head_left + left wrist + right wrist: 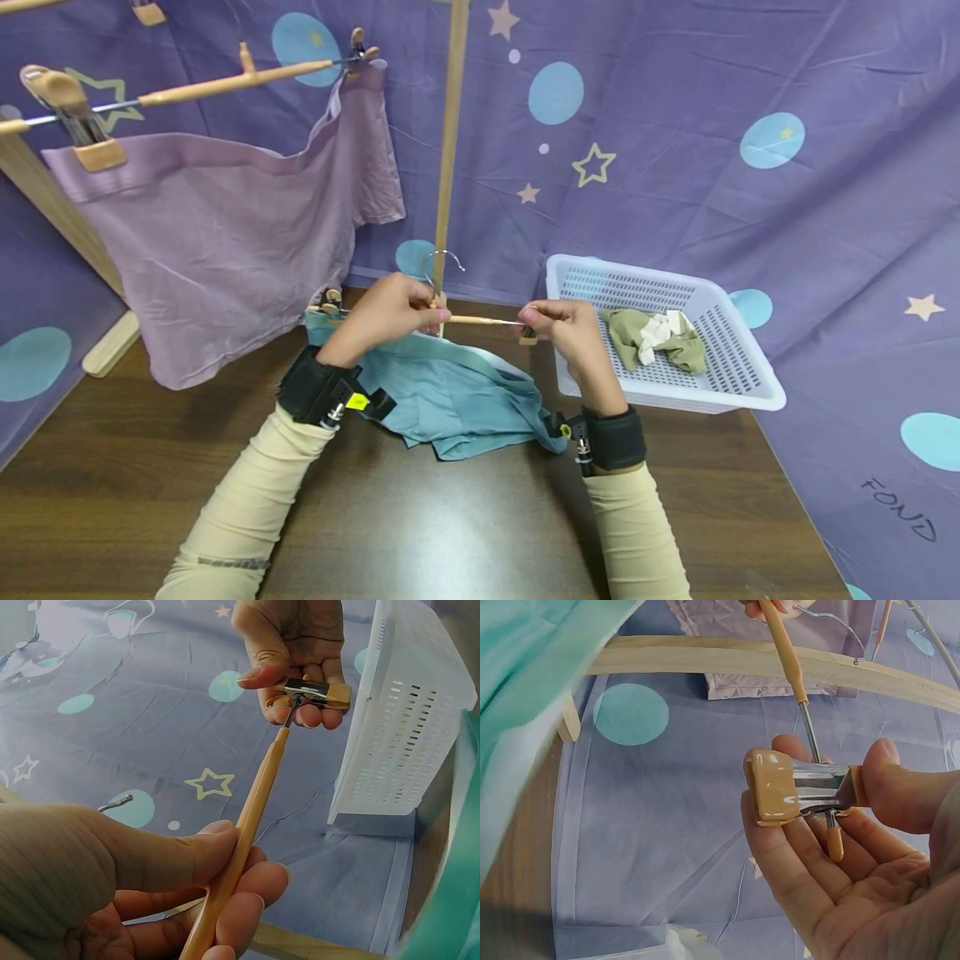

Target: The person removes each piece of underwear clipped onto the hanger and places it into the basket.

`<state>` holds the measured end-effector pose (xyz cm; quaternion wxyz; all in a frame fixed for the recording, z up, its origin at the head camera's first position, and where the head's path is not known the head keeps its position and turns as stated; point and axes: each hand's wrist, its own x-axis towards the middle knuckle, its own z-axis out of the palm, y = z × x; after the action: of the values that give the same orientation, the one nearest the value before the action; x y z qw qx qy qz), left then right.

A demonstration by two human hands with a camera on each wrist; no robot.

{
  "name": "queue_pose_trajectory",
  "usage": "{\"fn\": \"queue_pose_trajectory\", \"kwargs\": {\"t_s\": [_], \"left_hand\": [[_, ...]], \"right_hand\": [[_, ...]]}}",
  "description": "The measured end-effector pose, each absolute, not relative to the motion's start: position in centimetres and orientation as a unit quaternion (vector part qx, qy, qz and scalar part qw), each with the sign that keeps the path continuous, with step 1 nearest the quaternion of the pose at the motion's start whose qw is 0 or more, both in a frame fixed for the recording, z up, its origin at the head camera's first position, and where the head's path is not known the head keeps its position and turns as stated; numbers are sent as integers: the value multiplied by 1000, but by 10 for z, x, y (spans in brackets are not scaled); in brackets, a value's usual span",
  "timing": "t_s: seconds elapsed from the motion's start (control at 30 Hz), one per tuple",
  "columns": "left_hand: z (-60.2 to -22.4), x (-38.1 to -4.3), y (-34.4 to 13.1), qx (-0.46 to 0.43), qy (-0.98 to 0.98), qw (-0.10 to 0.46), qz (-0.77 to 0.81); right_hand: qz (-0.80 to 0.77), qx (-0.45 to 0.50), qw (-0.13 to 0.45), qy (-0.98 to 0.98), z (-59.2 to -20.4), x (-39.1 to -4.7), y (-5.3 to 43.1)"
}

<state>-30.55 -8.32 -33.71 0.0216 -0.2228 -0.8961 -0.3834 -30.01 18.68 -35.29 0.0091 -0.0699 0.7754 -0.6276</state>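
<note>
My left hand (393,315) grips the middle of a clip hanger's wooden bar (255,795), just beside its metal hook (447,252). At the hanger's right end, my right hand (573,333) pinches a wooden-tipped clip (776,787) between thumb and fingers. This clip has no cloth in its jaws. Teal shorts (450,396) hang by one end of the waistband from the left clip (330,300), and the rest droops below the bar over the table. Their right end sags near my right wrist, apart from the right clip.
Mauve shorts (240,225) hang from another clip hanger (225,85) at the upper left. A wooden rack post (452,142) stands behind my hands. At right on the brown table (450,542), a white basket (756,367) holds an olive garment (628,329) and a white cloth (660,333).
</note>
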Motion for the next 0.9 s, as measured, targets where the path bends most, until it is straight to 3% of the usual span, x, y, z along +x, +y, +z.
{"fn": "queue_pose_trajectory", "kwargs": {"t_s": [0.9], "left_hand": [[-338,-305,-84,-221,-894,17,-389]], "right_hand": [[-618,-99,15,780,-351,-299,188]]}}
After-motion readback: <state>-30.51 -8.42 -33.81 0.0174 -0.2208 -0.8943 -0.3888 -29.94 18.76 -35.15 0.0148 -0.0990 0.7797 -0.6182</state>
